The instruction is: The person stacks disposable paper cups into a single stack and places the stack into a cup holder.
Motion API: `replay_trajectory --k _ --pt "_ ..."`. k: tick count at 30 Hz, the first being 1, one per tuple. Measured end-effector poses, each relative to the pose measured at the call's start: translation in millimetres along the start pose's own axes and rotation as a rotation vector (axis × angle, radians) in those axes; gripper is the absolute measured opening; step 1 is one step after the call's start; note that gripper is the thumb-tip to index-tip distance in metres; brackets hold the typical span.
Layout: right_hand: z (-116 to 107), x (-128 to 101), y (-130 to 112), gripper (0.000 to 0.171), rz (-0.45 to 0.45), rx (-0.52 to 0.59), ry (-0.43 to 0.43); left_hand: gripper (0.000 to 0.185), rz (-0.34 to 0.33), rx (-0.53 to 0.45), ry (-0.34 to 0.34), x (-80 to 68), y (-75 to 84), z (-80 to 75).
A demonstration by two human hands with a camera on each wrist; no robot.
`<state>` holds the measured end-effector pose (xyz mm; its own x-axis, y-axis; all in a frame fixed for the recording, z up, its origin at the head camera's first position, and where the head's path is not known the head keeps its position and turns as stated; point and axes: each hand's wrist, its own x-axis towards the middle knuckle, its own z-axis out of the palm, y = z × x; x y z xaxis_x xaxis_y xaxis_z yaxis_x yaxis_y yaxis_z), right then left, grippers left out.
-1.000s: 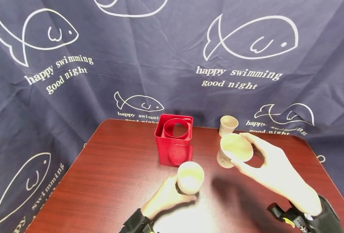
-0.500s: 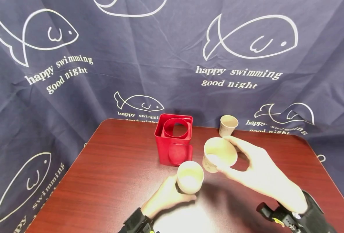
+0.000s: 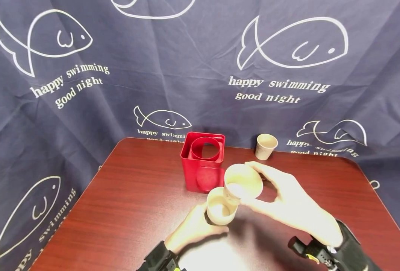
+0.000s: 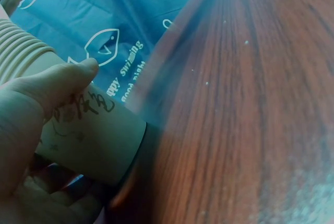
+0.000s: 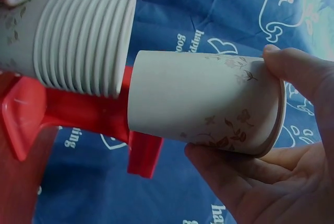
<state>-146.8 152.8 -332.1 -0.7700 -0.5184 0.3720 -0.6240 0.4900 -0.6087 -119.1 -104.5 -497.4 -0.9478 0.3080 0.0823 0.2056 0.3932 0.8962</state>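
My left hand [image 3: 196, 227] grips a stack of nested paper cups [image 5: 83, 44], mouth up, near the middle of the table. In the left wrist view, the thumb lies across the printed side of the lowest cup [image 4: 99, 138], below the stacked rims. My right hand [image 3: 293, 201] holds a single paper cup [image 5: 203, 96] with a brown floral print, thumb and fingers near its rim. In the right wrist view, this cup's base faces the stack's top rim, close to it and slightly offset. From the head view, the tilted cup overlaps the right part of the stack's mouth.
A red square holder [image 3: 194, 173] with a round ring in its top stands just behind the stack. Another paper cup [image 3: 265, 150] stands upright at the table's back edge. Behind the wooden table [image 3: 125, 195] hangs a blue fish-print curtain [image 3: 200, 75].
My right hand has moved left with the single cup, from the right of the stack to over its mouth. My left hand and the stack stay in place.
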Motion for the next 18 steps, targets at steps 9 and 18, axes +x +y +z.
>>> replay_trajectory --k 9,18 --pt "9.7 2.5 -0.2 0.072 -0.038 0.069 -0.049 0.066 0.016 0.017 0.002 0.2 -0.3 0.3" --pt "16.0 4.2 1.1 0.073 -0.017 0.043 -0.079 0.058 0.012 0.023 0.006 0.2 -0.5 0.5"
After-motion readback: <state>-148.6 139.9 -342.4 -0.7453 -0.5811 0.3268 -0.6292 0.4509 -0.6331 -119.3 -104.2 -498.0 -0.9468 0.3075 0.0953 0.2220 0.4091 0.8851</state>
